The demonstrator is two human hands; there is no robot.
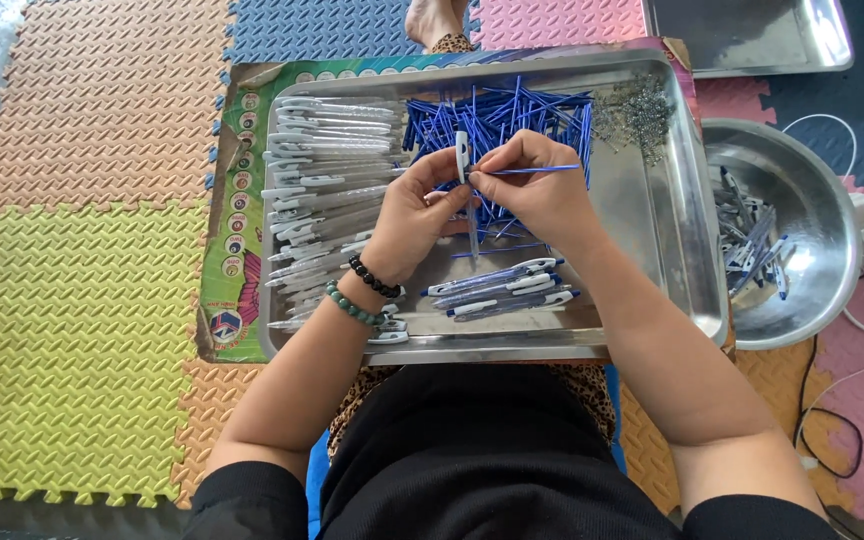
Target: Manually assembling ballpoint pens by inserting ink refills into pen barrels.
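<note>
Above steel tray [652,215], left hand [414,215] clamped on pen barrel [463,160] — lower end hidden, right hand [537,185] pinching blue refill [542,170] — tip obscured by fingers.

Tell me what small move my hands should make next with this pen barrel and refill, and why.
Probably slide the blue refill in the right hand into the clear pen barrel held upright by the left hand. The refill's end already sits at the barrel, and finished pens lie on the steel tray.
</note>
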